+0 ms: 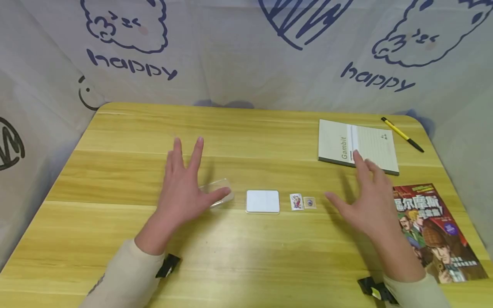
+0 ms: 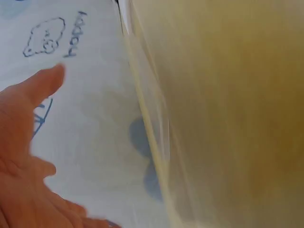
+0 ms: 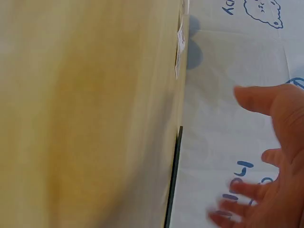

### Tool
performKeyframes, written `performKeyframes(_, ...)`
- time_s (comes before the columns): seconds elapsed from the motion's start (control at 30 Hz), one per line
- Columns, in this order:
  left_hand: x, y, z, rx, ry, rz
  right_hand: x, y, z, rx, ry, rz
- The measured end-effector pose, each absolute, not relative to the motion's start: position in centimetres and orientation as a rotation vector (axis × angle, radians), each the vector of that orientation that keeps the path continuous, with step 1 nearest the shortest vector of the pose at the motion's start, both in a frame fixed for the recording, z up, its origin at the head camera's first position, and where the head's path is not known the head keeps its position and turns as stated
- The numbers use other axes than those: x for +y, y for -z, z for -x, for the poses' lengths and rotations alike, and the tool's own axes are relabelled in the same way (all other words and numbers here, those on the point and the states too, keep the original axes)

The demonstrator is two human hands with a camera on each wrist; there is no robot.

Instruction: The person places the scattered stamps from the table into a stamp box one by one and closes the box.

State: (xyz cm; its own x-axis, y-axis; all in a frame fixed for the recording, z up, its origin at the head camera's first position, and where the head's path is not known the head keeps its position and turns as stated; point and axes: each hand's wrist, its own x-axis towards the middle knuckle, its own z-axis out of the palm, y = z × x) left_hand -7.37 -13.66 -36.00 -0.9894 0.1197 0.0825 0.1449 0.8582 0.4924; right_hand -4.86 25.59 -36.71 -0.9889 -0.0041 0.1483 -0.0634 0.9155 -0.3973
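My left hand (image 1: 182, 190) hovers over the left half of the table, fingers spread and holding nothing. Beneath its thumb lies a clear plastic lid (image 1: 227, 188), partly hidden by the hand. To the right of the lid is a clear case with a white rectangular face (image 1: 263, 201). Two small stickers or cards lie beside it: one with a colourful figure (image 1: 296, 202), one tan with a dark emblem (image 1: 310, 202). My right hand (image 1: 373, 205) is raised to the right of these, thumb apart from the fingers, with nothing in it.
A Gambit notebook (image 1: 333, 139) lies at the back right, with a yellow and black pen (image 1: 402, 134) beyond it. A comic-style book (image 1: 443, 235) lies at the right, partly behind the right forearm. White cloth with drawings (image 1: 231, 51) hangs around the wooden table (image 1: 246, 265).
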Motion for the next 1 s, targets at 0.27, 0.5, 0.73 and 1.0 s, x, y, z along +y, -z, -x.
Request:
performKeyframes(0.27, -10.8, 37.1, 6.2, -2.719, 1.649, 0.366, 23.8, 38.2, 4.4, -2.782, -1.106, -0.206)
performKeyframes(0.5, -9.2, 38.5, 5.7, -2.736, 1.737, 0.437, 22.9, 39.7, 4.5, -2.695, -1.537, -0.241)
performKeyframes(0.73, -8.6, 40.0, 5.6, -2.736, 1.855, 0.475, 22.6, 41.0, 5.1, -2.708, -1.698, -0.295)
performKeyframes(1.0, -9.0, 41.3, 6.6, -2.655, 1.793, 0.488, 22.4, 41.6, 5.6, -2.814, -1.562, -0.399)
